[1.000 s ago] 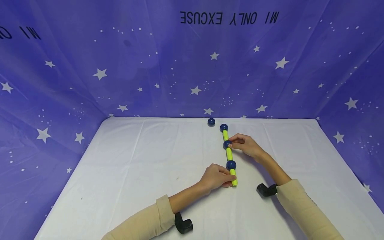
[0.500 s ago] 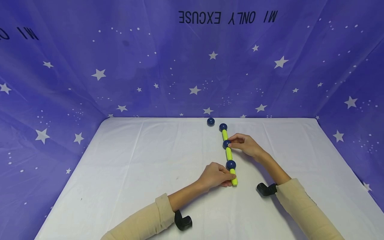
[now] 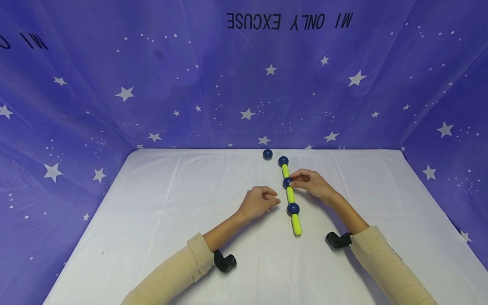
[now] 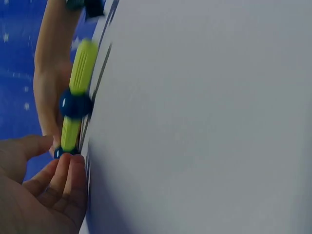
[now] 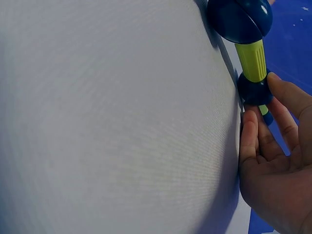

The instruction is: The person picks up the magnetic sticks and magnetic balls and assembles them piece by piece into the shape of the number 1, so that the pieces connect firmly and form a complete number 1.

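Note:
A chain of blue balls and yellow-green rods lies on the white cloth, running from the back toward the front. Its rods are a far rod (image 3: 285,171), a middle rod (image 3: 291,195) and a near rod (image 3: 296,225). A far ball (image 3: 283,161) caps the back end; a near ball (image 3: 293,209) joins the two front rods. My right hand (image 3: 313,184) pinches the middle ball (image 5: 254,88) between thumb and fingers. To the left of the chain, my left hand (image 3: 259,201) is apart from it, holding nothing, fingers loosely bent.
A loose blue ball (image 3: 267,154) sits at the back edge of the white-covered table (image 3: 183,203), left of the chain. Purple star-printed cloth (image 3: 213,76) hangs behind and at both sides. Black wrist mounts stick out by both sleeves.
My left hand has let go of the near rod and moved left and away toward the back. The right hand still holds the middle ball, and the chain stays in place.

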Action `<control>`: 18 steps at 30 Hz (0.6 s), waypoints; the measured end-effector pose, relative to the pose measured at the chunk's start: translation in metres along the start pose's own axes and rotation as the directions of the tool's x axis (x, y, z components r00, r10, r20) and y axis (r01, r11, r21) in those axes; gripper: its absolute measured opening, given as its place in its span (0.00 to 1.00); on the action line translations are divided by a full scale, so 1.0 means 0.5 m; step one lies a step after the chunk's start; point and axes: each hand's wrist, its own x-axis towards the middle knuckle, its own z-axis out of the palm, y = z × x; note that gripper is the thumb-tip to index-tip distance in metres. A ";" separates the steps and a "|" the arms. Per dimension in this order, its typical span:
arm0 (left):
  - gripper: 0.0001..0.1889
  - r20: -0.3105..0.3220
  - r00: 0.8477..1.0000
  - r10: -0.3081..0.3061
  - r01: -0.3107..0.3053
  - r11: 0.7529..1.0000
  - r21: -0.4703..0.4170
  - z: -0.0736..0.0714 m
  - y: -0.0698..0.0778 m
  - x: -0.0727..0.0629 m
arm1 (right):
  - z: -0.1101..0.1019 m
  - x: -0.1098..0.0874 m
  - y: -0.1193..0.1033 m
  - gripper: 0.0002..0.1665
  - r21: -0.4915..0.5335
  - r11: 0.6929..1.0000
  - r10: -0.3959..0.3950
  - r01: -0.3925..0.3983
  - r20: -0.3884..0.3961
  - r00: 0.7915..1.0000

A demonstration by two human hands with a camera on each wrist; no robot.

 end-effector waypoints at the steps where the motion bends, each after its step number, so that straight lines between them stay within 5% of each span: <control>1: 0.13 -0.011 1.000 0.012 -0.011 1.000 0.014 -0.008 -0.004 0.008 | -0.001 0.005 0.008 0.20 -0.001 1.000 0.001 -0.001 0.000 1.000; 7: 0.17 -0.099 0.993 0.072 -0.065 0.996 0.067 -0.040 -0.013 0.059 | -0.006 0.041 0.071 0.22 0.000 1.000 0.006 -0.006 -0.009 1.000; 14: 0.23 -0.193 0.977 0.086 -0.089 0.996 -0.006 -0.056 -0.009 0.116 | -0.005 0.041 0.070 0.24 0.000 1.000 0.014 -0.014 -0.022 1.000; 18: 0.24 -0.228 0.968 0.101 -0.093 0.995 0.046 -0.060 -0.012 0.146 | -0.003 0.043 0.071 0.24 -0.002 1.000 0.014 -0.014 -0.018 1.000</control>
